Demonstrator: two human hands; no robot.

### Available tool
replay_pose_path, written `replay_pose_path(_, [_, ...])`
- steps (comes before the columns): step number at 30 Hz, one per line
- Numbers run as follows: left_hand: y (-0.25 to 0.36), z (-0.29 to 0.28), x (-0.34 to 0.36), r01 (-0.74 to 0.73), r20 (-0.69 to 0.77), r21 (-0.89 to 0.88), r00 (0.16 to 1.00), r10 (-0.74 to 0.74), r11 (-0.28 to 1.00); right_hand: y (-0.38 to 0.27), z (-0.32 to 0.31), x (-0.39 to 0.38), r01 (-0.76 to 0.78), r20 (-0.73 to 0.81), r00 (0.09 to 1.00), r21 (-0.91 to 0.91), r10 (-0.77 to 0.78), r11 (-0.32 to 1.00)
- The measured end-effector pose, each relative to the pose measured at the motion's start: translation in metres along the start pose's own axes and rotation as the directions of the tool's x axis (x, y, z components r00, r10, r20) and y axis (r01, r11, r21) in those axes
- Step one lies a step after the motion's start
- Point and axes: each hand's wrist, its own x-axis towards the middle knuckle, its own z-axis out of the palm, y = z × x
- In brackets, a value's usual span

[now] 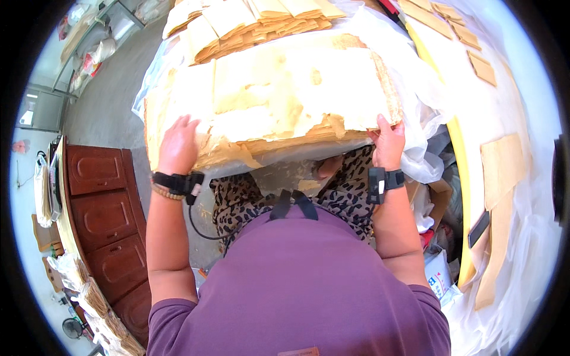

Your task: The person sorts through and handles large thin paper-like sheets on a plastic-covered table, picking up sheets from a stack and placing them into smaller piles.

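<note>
Across the front of me lies a thick stack of thin tan sheets [270, 98], ragged along its near edge and glaring white on top in places. My left hand [179, 145] rests at the stack's near left side, fingers stretched out over the top sheet. At the near right corner my right hand [389, 139] pinches the sheet edge, thumb on top and the other fingers curled at the rim. How many layers it grips is hidden. Behind, smaller folded tan pieces [237, 26] are piled in overlapping rows.
Clear plastic film [424, 157] drapes around the stack. On the right, a plastic-covered table with a yellow edge [469, 196] bears tan strips [502, 172] and a dark phone [479, 229]. A reddish-brown cabinet [107, 204] stands left; bags and cardboard [438, 202] crowd below the table.
</note>
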Motion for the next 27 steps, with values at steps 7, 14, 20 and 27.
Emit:
replay_pose_path(7, [0.185, -0.016, 0.080, -0.287, -0.132, -0.829, 0.934, 0.332, 0.480, -0.014, -0.001, 0.001, 0.056, 0.068, 0.996, 0.070, -0.061, 0.996])
replay_pose_path(14, [0.245, -0.021, 0.130, 0.339, 0.305, -0.932, 0.924, 0.230, -0.131, -0.037, 0.015, -0.018, 0.456, 0.417, 0.854, -0.306, -0.312, 0.836])
replay_pose_path(20, [0.237, 0.004, 0.139, 0.399, 0.387, -0.890, 0.917, 0.097, -0.221, -0.033, 0.017, -0.019, 0.688, 0.598, 0.697, -0.401, -0.396, 0.604])
replay_pose_path(27, [0.225, 0.011, 0.140, 0.524, 0.555, -0.701, 0.827, 0.092, -0.484, -0.027, 0.014, -0.015, 0.729, 0.717, 0.626, -0.398, -0.306, 0.557])
